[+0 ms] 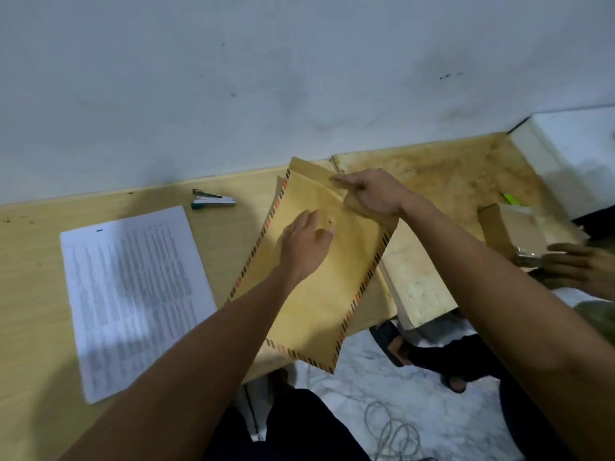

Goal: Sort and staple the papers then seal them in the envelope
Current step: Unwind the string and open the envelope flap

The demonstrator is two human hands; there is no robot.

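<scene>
Both hands on the tan striped-edge paper envelope: right hand pinches its far flap, left hand fingers its clasp; stapled white printed papers lie leftward on the surface, long axis matching, left nearer

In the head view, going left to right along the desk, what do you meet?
Papers → stapler → envelope, with the left hand resting on it and the right hand gripping its top → cardboard box beside another person's hand.
</scene>
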